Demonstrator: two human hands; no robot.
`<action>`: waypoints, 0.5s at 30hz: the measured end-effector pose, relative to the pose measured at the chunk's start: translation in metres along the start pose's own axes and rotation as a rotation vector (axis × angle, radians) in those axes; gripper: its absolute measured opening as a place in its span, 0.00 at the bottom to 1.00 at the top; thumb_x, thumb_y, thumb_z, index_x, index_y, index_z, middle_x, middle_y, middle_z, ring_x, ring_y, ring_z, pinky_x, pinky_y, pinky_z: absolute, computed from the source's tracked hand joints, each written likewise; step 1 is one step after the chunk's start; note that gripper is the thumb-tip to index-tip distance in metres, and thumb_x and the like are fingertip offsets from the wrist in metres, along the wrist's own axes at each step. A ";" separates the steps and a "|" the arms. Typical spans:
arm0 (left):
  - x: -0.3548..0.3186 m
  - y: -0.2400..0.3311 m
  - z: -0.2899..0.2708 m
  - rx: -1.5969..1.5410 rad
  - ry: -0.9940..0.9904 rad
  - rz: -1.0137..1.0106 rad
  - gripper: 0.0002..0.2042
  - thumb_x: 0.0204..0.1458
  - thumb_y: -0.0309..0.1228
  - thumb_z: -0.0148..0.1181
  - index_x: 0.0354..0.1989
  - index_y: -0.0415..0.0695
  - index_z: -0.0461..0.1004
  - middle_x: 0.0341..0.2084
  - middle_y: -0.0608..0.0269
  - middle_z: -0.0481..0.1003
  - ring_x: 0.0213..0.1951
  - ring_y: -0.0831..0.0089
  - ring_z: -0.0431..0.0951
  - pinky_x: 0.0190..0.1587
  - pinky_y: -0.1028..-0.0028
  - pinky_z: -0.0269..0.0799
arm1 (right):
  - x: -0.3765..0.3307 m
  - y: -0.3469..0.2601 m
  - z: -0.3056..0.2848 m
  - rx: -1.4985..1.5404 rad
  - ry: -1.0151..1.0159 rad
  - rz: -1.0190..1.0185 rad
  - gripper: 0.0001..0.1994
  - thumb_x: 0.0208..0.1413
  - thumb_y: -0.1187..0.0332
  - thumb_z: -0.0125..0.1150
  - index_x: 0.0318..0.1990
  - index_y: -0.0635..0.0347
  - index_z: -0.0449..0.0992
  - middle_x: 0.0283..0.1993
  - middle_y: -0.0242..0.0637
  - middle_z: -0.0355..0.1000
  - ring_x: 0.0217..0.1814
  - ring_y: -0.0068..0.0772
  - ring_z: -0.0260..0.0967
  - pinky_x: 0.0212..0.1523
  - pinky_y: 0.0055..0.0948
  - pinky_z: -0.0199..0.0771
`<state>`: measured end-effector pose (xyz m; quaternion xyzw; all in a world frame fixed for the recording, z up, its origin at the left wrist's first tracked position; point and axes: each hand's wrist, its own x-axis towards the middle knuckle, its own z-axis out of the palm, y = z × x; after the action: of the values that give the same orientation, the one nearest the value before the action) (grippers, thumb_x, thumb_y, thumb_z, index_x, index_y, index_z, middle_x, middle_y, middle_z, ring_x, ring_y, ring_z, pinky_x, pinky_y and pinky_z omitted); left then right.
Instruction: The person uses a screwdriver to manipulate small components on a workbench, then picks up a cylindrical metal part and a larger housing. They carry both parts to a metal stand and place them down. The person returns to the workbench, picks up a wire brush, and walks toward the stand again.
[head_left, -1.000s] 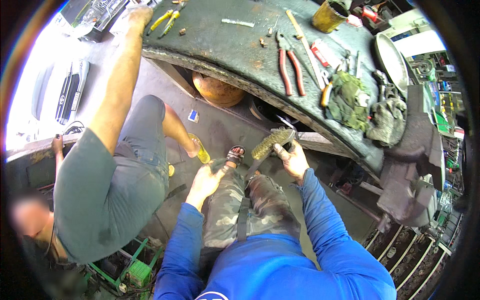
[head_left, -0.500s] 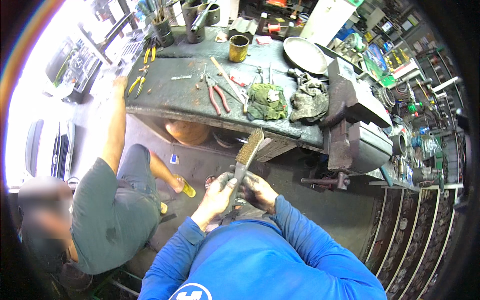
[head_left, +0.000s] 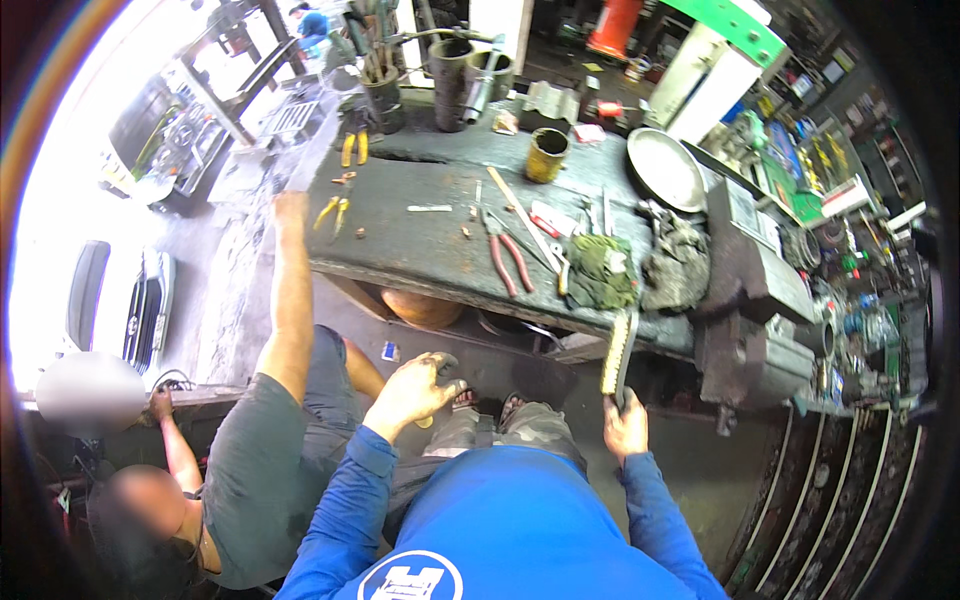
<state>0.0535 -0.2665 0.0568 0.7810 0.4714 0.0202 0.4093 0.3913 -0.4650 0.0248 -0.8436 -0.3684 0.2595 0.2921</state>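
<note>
My right hand (head_left: 627, 428) is closed round the lower end of a wire brush (head_left: 619, 352), which stands upright with its bristles facing left. The brush's top overlaps the bench's front edge in the picture; whether it touches I cannot tell. My left hand (head_left: 410, 392) hangs before my body, holding nothing, thumb and fingers apart. On the workbench (head_left: 400, 240) beyond lie red-handled pliers (head_left: 508, 255), a green rag (head_left: 601, 272) and a dark grey rag (head_left: 676, 258). A large bench vise (head_left: 755, 300) is fixed at the right.
A person in a dark shirt (head_left: 255, 480) crouches at left, one arm reaching to the bench; another person's arm (head_left: 180, 450) shows behind. Yellow-handled pliers (head_left: 333, 212), a yellowish can (head_left: 546, 156) and a round metal pan (head_left: 666, 170) sit on the bench. Shelving (head_left: 830, 480) stands lower right.
My hands have parted: the left let go of the wire brush and moved left, while the right carried it rightward. The view has shifted, and a second person's arm now shows at left.
</note>
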 end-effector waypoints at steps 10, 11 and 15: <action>0.093 -0.194 0.062 0.025 -0.223 -0.539 0.29 0.59 0.52 0.62 0.56 0.37 0.78 0.45 0.40 0.82 0.48 0.45 0.82 0.51 0.52 0.78 | 0.088 -0.024 -0.008 -0.025 0.032 -0.139 0.13 0.58 0.68 0.65 0.48 0.66 0.78 0.39 0.57 0.80 0.43 0.61 0.80 0.45 0.46 0.79; 0.104 -0.208 0.081 -0.105 -0.429 -0.656 0.31 0.61 0.54 0.61 0.61 0.38 0.75 0.50 0.39 0.81 0.51 0.44 0.82 0.50 0.53 0.79 | 0.104 -0.028 -0.010 -0.012 0.014 -0.158 0.14 0.58 0.68 0.65 0.48 0.66 0.78 0.40 0.58 0.80 0.44 0.61 0.80 0.46 0.47 0.79; 0.085 -0.203 0.157 -0.163 -0.297 -0.493 0.31 0.68 0.53 0.48 0.68 0.39 0.68 0.60 0.46 0.76 0.57 0.54 0.79 0.61 0.57 0.72 | 0.148 -0.034 -0.015 -0.010 0.016 -0.226 0.19 0.58 0.66 0.67 0.53 0.69 0.77 0.42 0.60 0.80 0.47 0.64 0.80 0.49 0.48 0.79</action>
<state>0.0204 -0.2547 -0.2110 0.6019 0.5785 -0.1564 0.5277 0.4733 -0.3358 0.0252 -0.8002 -0.4599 0.2163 0.3184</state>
